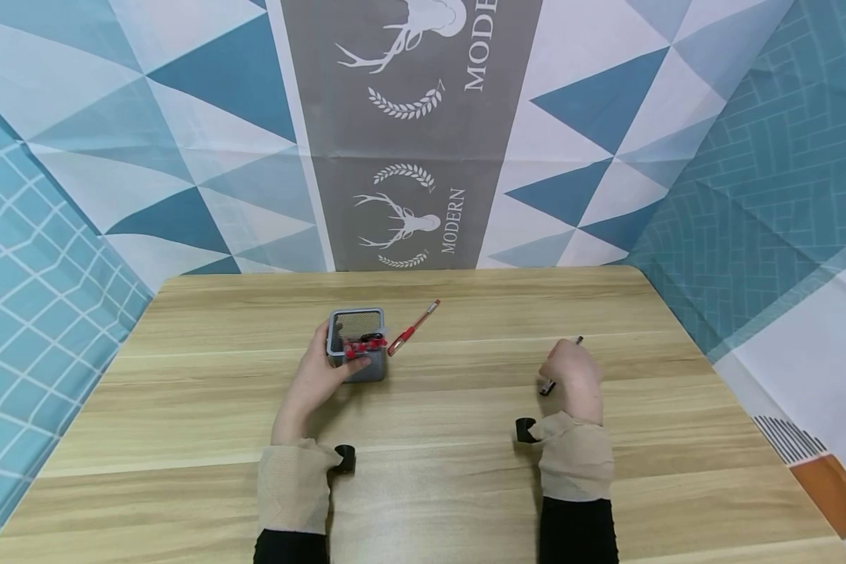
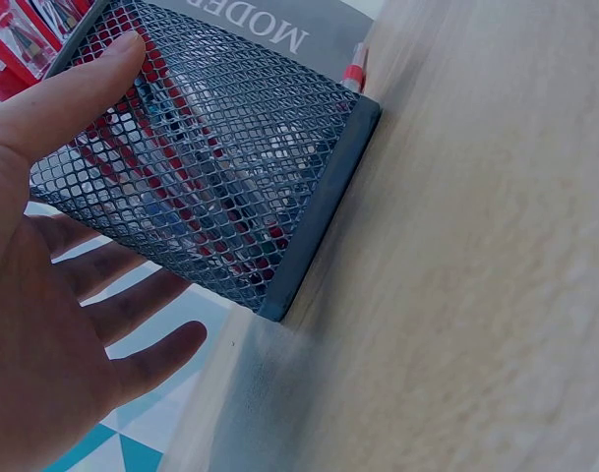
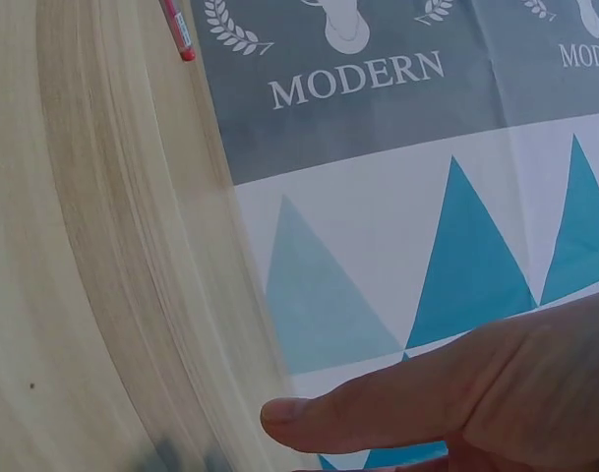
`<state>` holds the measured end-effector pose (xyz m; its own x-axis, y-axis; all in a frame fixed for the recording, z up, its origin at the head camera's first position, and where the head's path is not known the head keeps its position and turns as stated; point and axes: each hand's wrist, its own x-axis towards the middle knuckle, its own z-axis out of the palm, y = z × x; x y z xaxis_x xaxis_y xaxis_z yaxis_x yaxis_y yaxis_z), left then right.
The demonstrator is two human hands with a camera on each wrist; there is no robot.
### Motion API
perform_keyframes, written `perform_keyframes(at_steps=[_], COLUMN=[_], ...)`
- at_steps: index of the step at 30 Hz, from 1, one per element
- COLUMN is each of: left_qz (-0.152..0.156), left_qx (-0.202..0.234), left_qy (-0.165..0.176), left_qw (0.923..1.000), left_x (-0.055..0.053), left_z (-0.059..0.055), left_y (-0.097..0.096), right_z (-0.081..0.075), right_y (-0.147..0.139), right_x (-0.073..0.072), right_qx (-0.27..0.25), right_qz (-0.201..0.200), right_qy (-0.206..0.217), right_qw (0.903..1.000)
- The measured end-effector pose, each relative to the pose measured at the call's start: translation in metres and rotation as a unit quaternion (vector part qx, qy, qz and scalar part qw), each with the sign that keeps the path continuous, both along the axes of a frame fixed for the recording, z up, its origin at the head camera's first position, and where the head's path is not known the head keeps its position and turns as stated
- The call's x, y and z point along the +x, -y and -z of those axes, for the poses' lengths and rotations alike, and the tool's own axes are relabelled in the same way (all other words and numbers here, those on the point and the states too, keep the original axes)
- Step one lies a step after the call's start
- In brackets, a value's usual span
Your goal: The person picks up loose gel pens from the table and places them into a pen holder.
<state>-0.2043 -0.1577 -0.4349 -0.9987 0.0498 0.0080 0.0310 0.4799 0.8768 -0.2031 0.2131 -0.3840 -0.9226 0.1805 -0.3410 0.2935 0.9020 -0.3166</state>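
My left hand (image 1: 317,376) grips a dark wire-mesh pen holder (image 1: 358,321), thumb on the near side and the other fingers spread along the left side. Several pens (image 2: 24,44) with red parts stand inside, seen through the mesh in the left wrist view. Close to the holder's right side a red pen (image 1: 414,327) lies slanted on the table. Farther right, my right hand (image 1: 574,376) holds a black pen (image 1: 547,388), whose two ends stick out past the hand. The right wrist view shows the thumb (image 3: 378,418) but not that pen; the fingertips are hidden.
The wooden table (image 1: 451,470) ends at the back against a patterned cloth (image 1: 409,157) with grey, white and blue areas. More cloth hangs at the left and right sides. A small black device (image 1: 526,430) sits at each wrist.
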Motion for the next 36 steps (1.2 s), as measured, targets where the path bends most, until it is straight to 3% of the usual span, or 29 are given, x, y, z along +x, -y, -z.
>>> perform_keyframes(at_steps=[10, 18, 36], left_qz=[-0.002, -0.003, -0.002], left_qx=[0.003, 0.001, -0.003], left_qy=[0.005, 0.005, 0.001], left_qw=[1.0000, 1.0000, 1.0000], left_x=[0.000, 0.000, 0.000], left_z=[-0.001, -0.001, 0.000], left_y=[0.000, 0.000, 0.000], right_z=[0.000, 0.004, 0.014], right_y=[-0.005, -0.006, -0.007], right_x=[0.002, 0.002, -0.002], right_qx=[0.005, 0.018, 0.010], right_qz=[0.035, 0.026, 0.056], right_qy=[0.028, 0.076, 0.082], right_qw=[0.9990, 0.9966, 0.9950])
